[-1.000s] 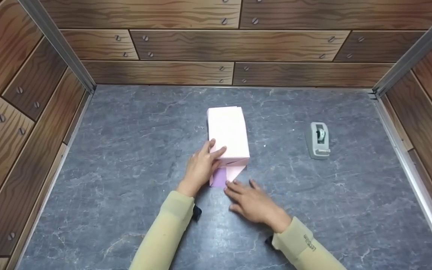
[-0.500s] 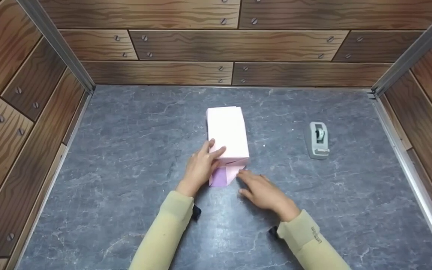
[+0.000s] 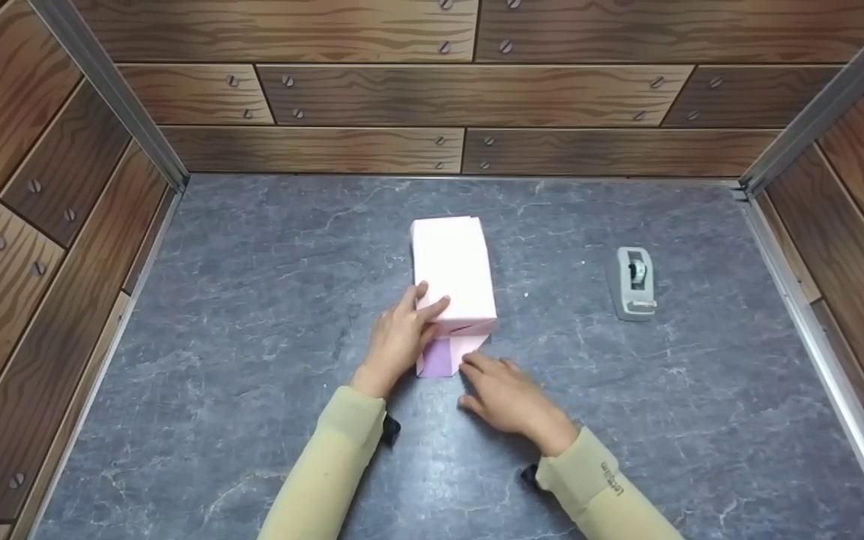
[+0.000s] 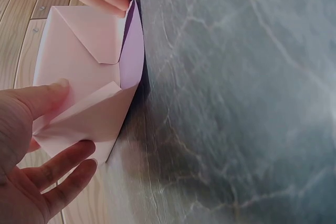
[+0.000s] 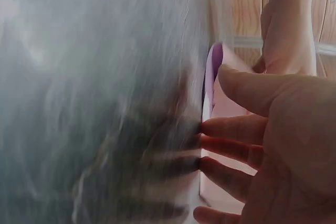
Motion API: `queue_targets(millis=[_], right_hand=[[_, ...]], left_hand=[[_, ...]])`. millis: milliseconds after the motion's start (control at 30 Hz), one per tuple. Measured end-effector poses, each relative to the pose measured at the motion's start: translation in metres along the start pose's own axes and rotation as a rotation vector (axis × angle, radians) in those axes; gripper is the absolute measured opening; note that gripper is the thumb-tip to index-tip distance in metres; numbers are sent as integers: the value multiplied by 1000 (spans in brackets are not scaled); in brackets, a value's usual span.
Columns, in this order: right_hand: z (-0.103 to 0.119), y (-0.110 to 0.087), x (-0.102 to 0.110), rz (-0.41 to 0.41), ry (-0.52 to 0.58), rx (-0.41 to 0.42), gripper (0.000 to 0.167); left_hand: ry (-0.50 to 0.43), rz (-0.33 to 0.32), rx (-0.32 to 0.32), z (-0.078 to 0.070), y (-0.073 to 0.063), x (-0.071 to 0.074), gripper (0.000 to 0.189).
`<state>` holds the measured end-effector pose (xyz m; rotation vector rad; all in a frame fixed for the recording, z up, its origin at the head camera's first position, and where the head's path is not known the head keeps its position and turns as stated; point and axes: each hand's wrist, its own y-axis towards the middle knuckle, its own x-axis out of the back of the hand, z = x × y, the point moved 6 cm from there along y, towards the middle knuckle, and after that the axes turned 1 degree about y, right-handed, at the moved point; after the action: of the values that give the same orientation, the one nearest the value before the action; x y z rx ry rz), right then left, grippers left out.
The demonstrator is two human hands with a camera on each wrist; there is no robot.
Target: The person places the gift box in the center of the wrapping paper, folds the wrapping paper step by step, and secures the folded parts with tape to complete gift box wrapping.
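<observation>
A pale pink wrapped box (image 3: 453,266) lies on the grey table, its long side pointing away from me. From its near end a folded paper flap (image 3: 469,351), purple on the inside, spreads out low over the table. My left hand (image 3: 396,341) holds the box's near left corner; in the left wrist view the thumb (image 4: 50,98) presses the end face while the other fingers lie along the side. My right hand (image 3: 511,394) has its fingers extended, with fingertips (image 5: 210,126) at the flap's right edge and down by the tabletop.
A grey tape dispenser (image 3: 634,283) stands on the table to the right of the box. Wood-patterned walls (image 3: 372,150) with metal edging enclose the table at the back and both sides. Tiny white scraps lie near the box.
My right hand slid from the flap's tip along its right edge toward the box, then came back partway toward the tip. The left hand and the box stayed in place.
</observation>
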<state>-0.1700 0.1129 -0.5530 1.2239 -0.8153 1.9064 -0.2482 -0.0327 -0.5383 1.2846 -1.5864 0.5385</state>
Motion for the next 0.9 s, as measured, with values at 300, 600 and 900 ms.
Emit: queue_targets(millis=[300, 600, 900], right_hand=[[24, -8, -7, 28, -48, 65, 52], [29, -11, -7, 45, -1, 113, 44], [4, -4, 25, -97, 264, 65, 40]], left_hand=[[3, -12, -16, 0, -2, 0, 48], [-14, -17, -15, 1, -3, 0, 48], [4, -34, -35, -1, 0, 1, 48]])
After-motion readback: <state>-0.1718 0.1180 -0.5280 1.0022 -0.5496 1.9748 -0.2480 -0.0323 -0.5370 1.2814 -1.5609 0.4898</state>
